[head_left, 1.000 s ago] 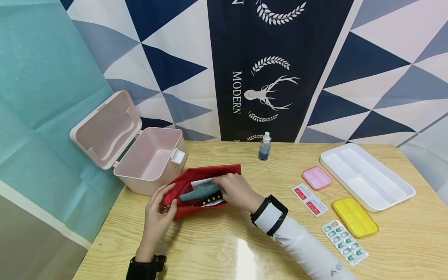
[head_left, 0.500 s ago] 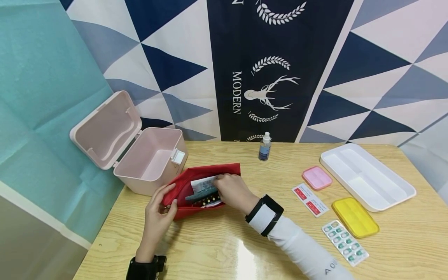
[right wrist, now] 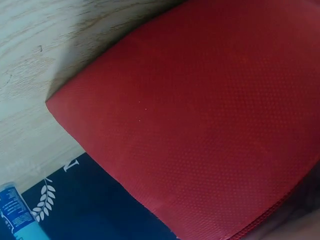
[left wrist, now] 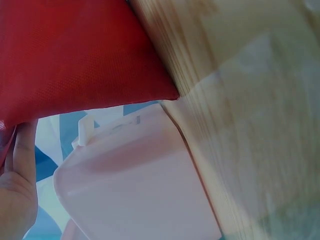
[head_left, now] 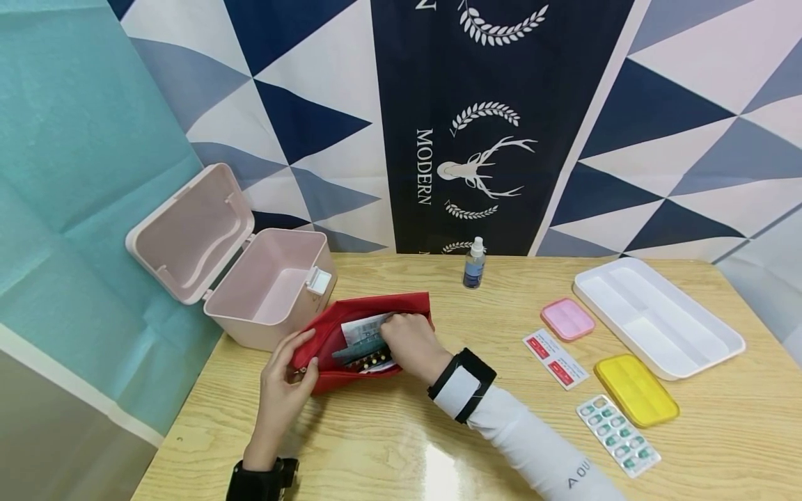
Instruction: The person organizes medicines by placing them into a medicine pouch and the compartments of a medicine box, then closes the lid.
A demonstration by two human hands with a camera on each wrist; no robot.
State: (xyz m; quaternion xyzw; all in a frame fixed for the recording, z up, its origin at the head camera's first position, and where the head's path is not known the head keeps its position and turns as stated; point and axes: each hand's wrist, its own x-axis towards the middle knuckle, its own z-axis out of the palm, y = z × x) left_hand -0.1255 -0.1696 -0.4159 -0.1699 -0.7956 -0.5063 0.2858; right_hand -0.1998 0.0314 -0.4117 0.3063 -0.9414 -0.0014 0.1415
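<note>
A red zip pouch [head_left: 401,303] stands with its mouth open on the wooden table. My left hand [head_left: 285,383] grips its left end, thumb on the near rim and fingers along the far one. Deep in the right part of the mouth is my right hand [head_left: 415,344], its fingertips hidden, so I cannot tell what they hold. Beside it inside lie a white printed packet [head_left: 362,330], a grey-green item [head_left: 362,348] and a dark strip with gold dots [head_left: 376,360]. In both wrist views the pouch's red side [right wrist: 200,110] fills much of the picture.
A pink lidded box [head_left: 266,334], open, stands behind left. A spray bottle [head_left: 474,268] is at the back. On the right lie a white tray [head_left: 708,358], pink case [head_left: 567,320], yellow case [head_left: 635,390], red-and-white packet [head_left: 555,358] and capsule blister pack [head_left: 619,435].
My right hand has pushed deeper into the pouch, its wrist shifting left. The grey-green item has been pushed aside, showing more of the white packet. My left hand stays in place.
</note>
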